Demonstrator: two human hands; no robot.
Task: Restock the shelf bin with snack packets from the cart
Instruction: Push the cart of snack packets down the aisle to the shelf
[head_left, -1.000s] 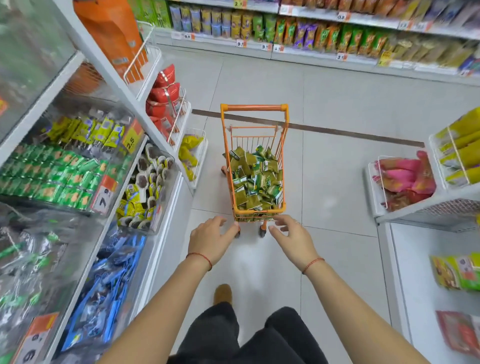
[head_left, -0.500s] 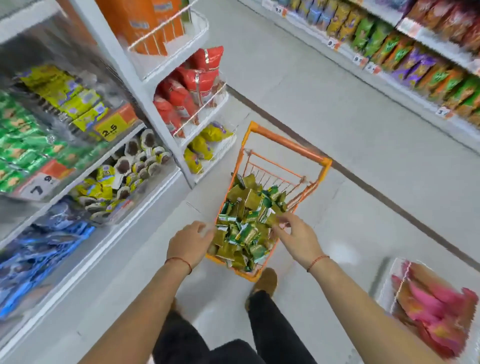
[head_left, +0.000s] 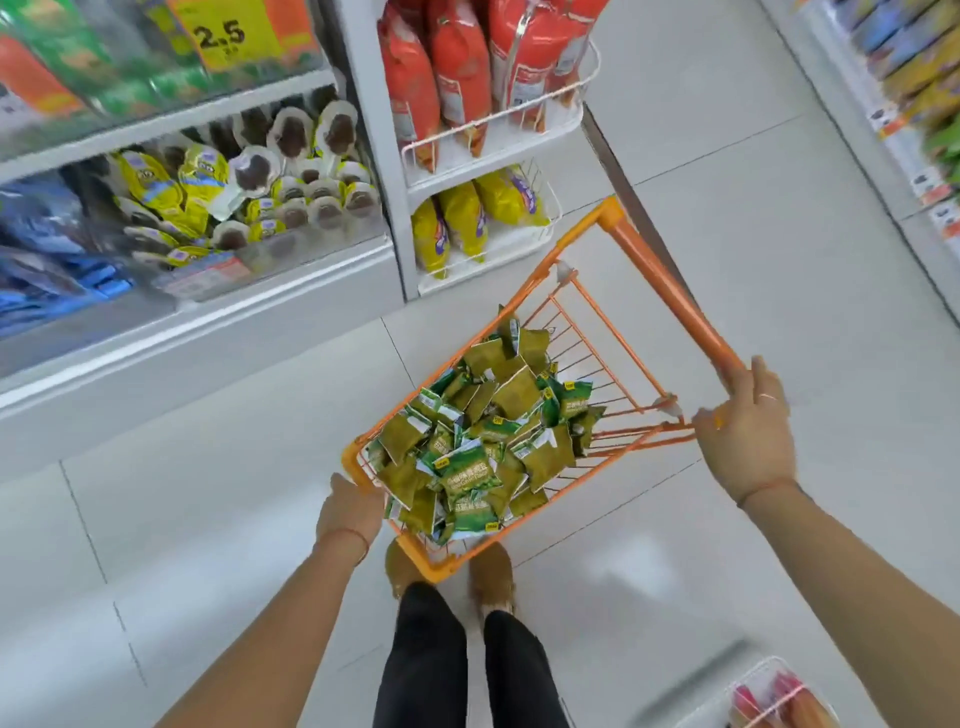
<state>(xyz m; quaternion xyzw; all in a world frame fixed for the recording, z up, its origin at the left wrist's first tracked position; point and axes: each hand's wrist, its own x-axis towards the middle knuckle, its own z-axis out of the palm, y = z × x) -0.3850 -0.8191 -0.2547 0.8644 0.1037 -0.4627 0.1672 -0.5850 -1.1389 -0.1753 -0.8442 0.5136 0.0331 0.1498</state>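
Observation:
A small orange wire cart (head_left: 660, 280) stands on the floor in front of my feet, turned at an angle. It is heaped with several green snack packets (head_left: 483, 431). My left hand (head_left: 349, 506) grips the cart's near left rim. My right hand (head_left: 748, 431) holds the right end of the orange handle bar, fingers curled over it. A clear shelf bin (head_left: 270, 254) with yellow and brown packets sits at the upper left.
White shelving (head_left: 374, 171) stands to the left, with red bags (head_left: 457, 67) and yellow bags (head_left: 478, 218) in wire baskets. Blue packets (head_left: 47, 260) fill the far left. Another shelf runs along the right edge. A wire basket with pink packs (head_left: 779, 696) is at bottom right.
The cart has swung closer to me and turned. My right hand has moved from the basket rim out to the handle bar. The view has tilted further down and left.

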